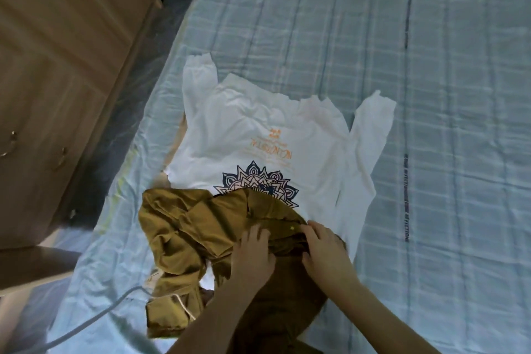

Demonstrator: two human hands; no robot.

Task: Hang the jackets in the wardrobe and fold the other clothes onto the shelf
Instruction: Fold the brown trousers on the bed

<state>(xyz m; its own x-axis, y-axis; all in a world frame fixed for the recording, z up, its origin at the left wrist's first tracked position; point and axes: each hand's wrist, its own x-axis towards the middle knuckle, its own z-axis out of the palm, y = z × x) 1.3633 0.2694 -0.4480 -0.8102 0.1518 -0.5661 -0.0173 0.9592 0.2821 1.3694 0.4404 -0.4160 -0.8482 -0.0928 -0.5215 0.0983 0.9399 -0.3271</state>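
Note:
A crumpled mustard-brown jacket (186, 241) with a white drawstring lies at the near edge of the bed, partly over a white T-shirt (258, 129). The shirt is spread flat and carries orange lettering and a dark blue mandala print. My left hand (253, 256) and my right hand (324, 250) rest side by side on the jacket's darker right part, fingers curled into the fabric near a small yellow snap. Both forearms come in from the bottom of the view.
The clothes lie on a bed with a pale blue checked quilt (402, 66). A wooden wardrobe or cabinet with metal handles (57, 80) stands to the left, across a narrow dark floor gap. A light grey cable (86, 322) crosses the bed's near left corner.

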